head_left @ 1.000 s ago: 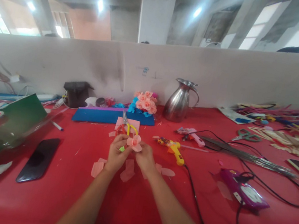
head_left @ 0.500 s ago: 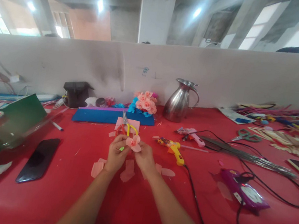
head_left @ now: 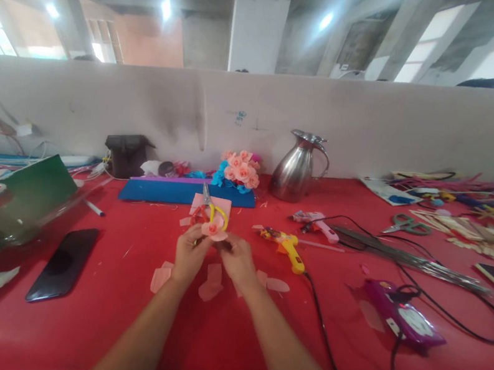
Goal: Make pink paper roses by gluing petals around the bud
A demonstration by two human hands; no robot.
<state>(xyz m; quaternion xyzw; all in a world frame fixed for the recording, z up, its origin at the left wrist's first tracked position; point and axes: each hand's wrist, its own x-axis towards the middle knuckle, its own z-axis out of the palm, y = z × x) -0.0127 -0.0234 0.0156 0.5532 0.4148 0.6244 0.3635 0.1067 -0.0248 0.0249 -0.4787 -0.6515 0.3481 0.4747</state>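
Note:
A pink paper flower [head_left: 213, 228] is held up between my two hands, its petals spread around a curled centre. My left hand [head_left: 189, 255] has its fingers closed at the flower's left underside. From the other side, the fingers of my right hand [head_left: 237, 263] pinch the edge of a petal. Just beyond the flower lie scissors [head_left: 221, 213] with yellow and red handles, over a pink paper sheet [head_left: 198, 202]. Loose pink paper petals [head_left: 211, 286] are scattered on the red table below and beside my hands. My fingers partly hide the flower's base.
To the right lie a yellow glue gun [head_left: 294, 257], a pink glue gun [head_left: 325, 228] and a purple power strip [head_left: 405, 316] with cables. A steel jug [head_left: 295, 171] and a pink flower bunch [head_left: 242, 170] stand behind. A phone [head_left: 63, 265] lies left.
The flower has moved slightly left and up, and it has turned in my fingers. My left hand has shifted a little, and the green bit seen near its fingers no longer shows.

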